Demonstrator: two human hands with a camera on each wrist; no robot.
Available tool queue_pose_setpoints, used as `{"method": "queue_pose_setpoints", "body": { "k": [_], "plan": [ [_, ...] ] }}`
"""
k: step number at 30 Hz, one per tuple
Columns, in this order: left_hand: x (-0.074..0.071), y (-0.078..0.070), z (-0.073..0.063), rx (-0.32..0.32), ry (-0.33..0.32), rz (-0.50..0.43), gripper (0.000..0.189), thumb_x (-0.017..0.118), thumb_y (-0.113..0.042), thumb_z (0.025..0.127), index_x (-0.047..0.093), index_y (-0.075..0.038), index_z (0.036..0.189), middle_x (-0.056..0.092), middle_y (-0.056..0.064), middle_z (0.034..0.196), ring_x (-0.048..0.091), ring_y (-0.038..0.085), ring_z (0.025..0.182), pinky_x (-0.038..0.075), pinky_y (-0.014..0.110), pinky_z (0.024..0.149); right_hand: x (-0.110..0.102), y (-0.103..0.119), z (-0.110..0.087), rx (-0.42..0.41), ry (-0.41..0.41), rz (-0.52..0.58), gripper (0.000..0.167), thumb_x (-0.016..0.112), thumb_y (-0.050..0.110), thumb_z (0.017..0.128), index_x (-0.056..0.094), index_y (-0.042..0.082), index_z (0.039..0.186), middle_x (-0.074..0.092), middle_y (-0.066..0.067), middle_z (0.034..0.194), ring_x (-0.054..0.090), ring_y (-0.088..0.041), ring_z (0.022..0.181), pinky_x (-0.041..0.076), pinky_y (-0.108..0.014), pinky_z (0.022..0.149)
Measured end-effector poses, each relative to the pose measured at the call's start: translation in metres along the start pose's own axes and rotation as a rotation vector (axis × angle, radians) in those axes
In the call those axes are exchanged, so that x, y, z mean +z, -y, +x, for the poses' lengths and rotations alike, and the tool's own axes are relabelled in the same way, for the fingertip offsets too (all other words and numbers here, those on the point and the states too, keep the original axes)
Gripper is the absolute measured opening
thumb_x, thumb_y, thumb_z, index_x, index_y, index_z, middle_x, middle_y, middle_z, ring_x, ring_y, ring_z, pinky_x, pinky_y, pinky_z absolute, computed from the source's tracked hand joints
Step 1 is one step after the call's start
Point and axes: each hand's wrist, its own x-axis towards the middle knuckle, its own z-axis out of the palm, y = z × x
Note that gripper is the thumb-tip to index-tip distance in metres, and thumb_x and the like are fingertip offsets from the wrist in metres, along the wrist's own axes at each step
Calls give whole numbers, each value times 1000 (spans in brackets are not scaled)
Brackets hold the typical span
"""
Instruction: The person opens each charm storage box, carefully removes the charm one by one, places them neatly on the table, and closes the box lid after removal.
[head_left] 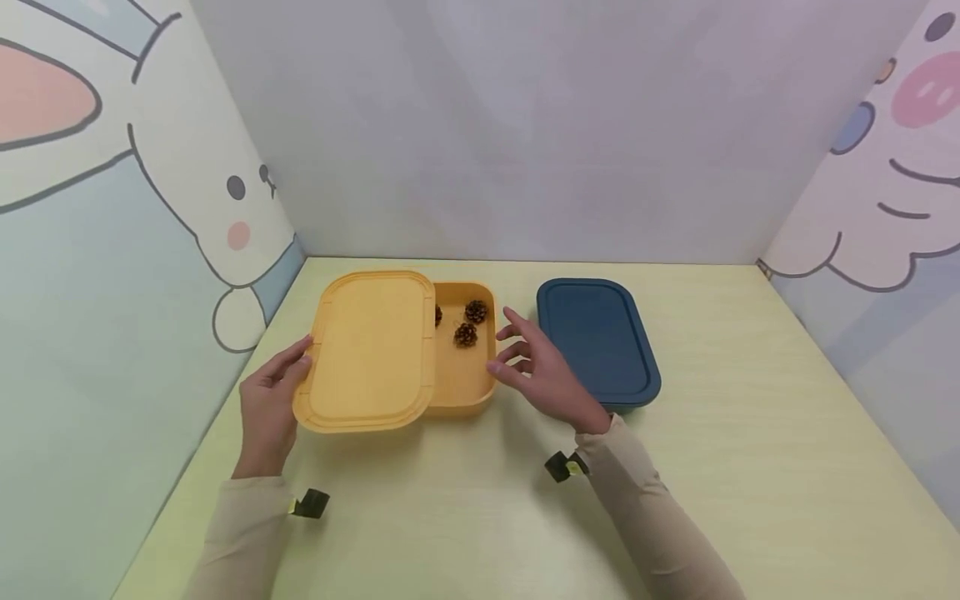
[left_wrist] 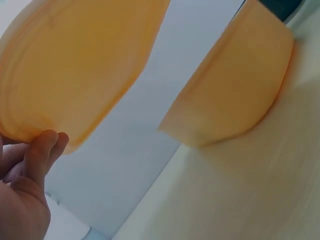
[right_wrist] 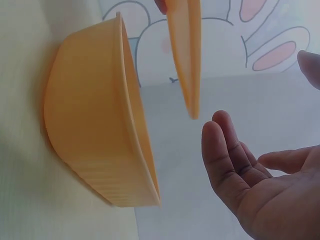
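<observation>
My left hand (head_left: 270, 408) pinches the left edge of a yellow lid (head_left: 371, 350), thumb on top and fingers beneath. The lid hangs above the left part of a yellow box (head_left: 465, 408), clear of its rim in the right wrist view. Inside the box's uncovered right part lie pine cones (head_left: 466, 335), one of them partly hidden by the lid. My right hand (head_left: 543, 375) hovers by the box's right side, fingers loosely bent and holding nothing. In the right wrist view the right hand's fingers (right_wrist: 217, 155) stand apart from both box and lid.
A dark blue box with its lid on (head_left: 596, 337) stands to the right of the yellow box, partly behind my right wrist. Both stand on a pale wooden table (head_left: 750, 467). A grey wall (head_left: 525, 133) rises behind, with cartoon-printed panels at both sides.
</observation>
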Motion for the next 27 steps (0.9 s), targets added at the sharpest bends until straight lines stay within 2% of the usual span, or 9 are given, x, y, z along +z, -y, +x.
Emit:
{"method": "queue_pose_setpoints", "body": {
  "k": [7, 11, 14, 18, 23, 27],
  "plan": [
    [-36, 1, 14, -15, 39, -89, 41, 72, -10, 92, 66, -3, 132, 74, -10, 117, 71, 0, 104, 56, 16, 84, -7, -3, -6, 17, 33, -56, 78, 68, 21, 96, 24, 16, 160, 50, -14, 138, 65, -22, 106, 55, -36, 89],
    [-55, 1, 24, -26, 66, -78, 42, 70, -9, 93, 64, -4, 134, 73, -11, 117, 70, -2, 104, 55, 14, 84, -12, -6, -11, 33, 53, -89, 77, 68, 24, 97, 25, 18, 160, 51, -11, 139, 65, -20, 106, 55, -35, 90],
    [-65, 3, 31, -57, 71, -58, 42, 69, -10, 94, 63, -7, 135, 72, -14, 114, 69, -4, 101, 55, 13, 83, -16, -8, -15, 41, 57, -118, 76, 68, 26, 97, 26, 19, 160, 51, -10, 140, 64, -19, 106, 55, -36, 90],
    [-72, 8, 40, -98, 81, -48, 40, 68, -9, 95, 64, -9, 134, 72, -17, 110, 69, -5, 98, 56, 12, 81, -19, -10, -20, 44, 59, -134, 76, 68, 26, 97, 26, 19, 160, 52, -10, 140, 64, -19, 106, 55, -40, 90],
    [-77, 17, 47, -118, 128, -50, 35, 65, -7, 96, 67, -11, 132, 71, -18, 109, 69, -4, 96, 57, 14, 78, -22, -10, -24, 46, 66, -135, 76, 68, 26, 97, 26, 19, 160, 51, -10, 140, 64, -19, 106, 55, -42, 89],
    [-78, 20, 53, -142, 127, 21, 41, 63, -9, 98, 60, -9, 139, 69, -20, 106, 67, -6, 94, 57, 13, 77, -22, -10, -25, 53, 67, -139, 75, 67, 25, 97, 26, 19, 160, 51, -10, 140, 64, -19, 107, 55, -41, 90]
  ]
}}
